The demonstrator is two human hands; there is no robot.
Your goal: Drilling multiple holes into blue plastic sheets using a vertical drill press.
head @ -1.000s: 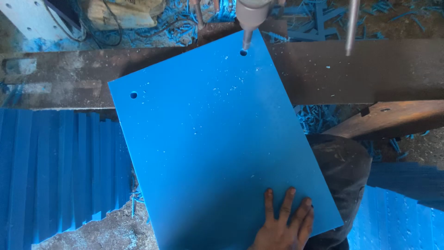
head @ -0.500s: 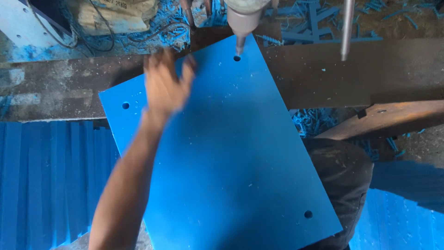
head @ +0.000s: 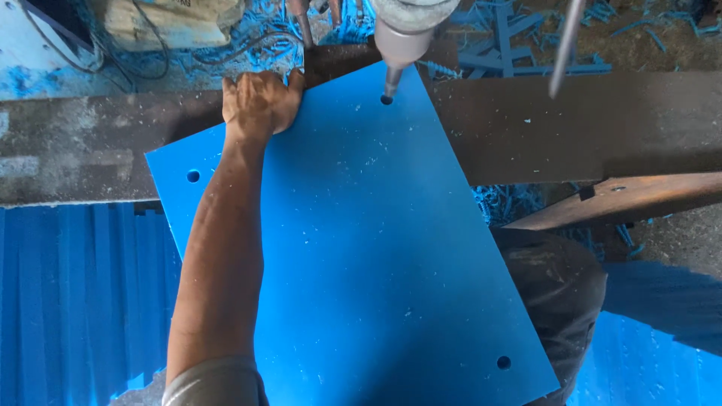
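The dark, worn workbench (head: 587,128) runs across a floor littered with blue shavings (head: 496,60). My blue panel (head: 361,248) lies tilted on it, a corner hole under the drill bit (head: 391,83). My left hand (head: 259,101), mid-air before, now grips the far edge; my right hand has left view.

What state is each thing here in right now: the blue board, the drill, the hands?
Blue sheet: lying flat and askew on the bench, three holes showing near its corners.
Drill bit: lowered into the far corner hole.
Left hand: gripping the sheet's far edge, fingers curled over it.
Right hand: out of view.
Blue shavings: scattered behind the bench.
Stacked blue sheets: piled at the left, below the bench.
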